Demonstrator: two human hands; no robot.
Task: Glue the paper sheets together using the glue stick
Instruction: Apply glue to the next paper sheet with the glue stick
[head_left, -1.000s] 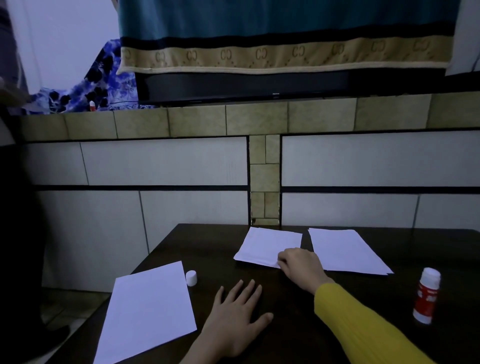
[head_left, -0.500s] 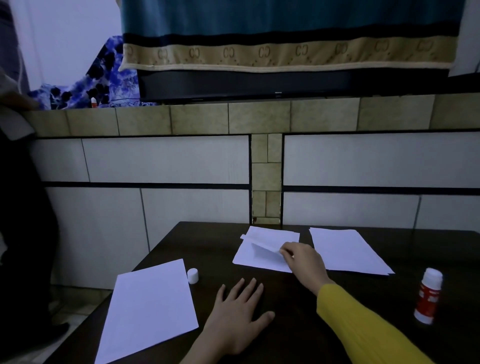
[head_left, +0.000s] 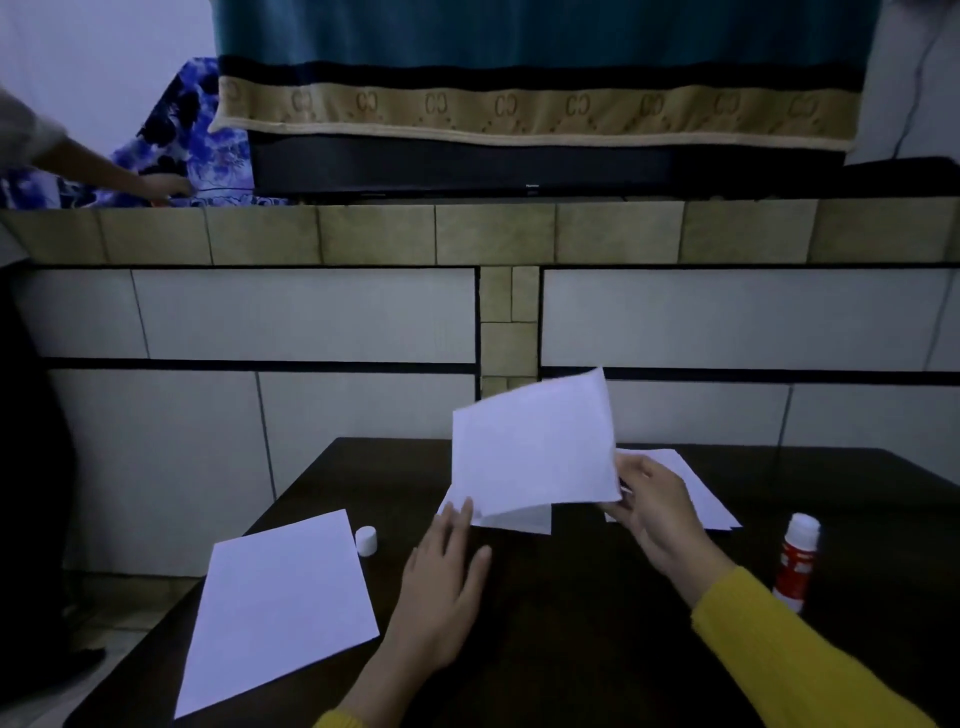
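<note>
My right hand (head_left: 655, 506) pinches the right edge of a white paper sheet (head_left: 530, 452) and holds it up, tilted, above the dark table (head_left: 571, 623). My left hand (head_left: 441, 577) hovers open just below the sheet's lower left corner, fingertips near it. Under the lifted sheet lies a small stack of paper (head_left: 524, 521). Another stack (head_left: 706, 499) sits behind my right hand. A single sheet (head_left: 280, 603) lies flat at the table's left. The uncapped red-and-white glue stick (head_left: 795, 561) stands at the right; its white cap (head_left: 365, 540) rests beside the single sheet.
A tiled wall with a ledge (head_left: 467, 234) rises right behind the table. A patterned cloth (head_left: 519, 104) hangs over a dark bar on the ledge. Another person's arm (head_left: 93, 166) reaches onto the ledge at the far left.
My right hand peeled the top sheet off the middle stack and raised it into the air. My left hand left the table and moved up toward the sheet. A person's arm appeared at left.
</note>
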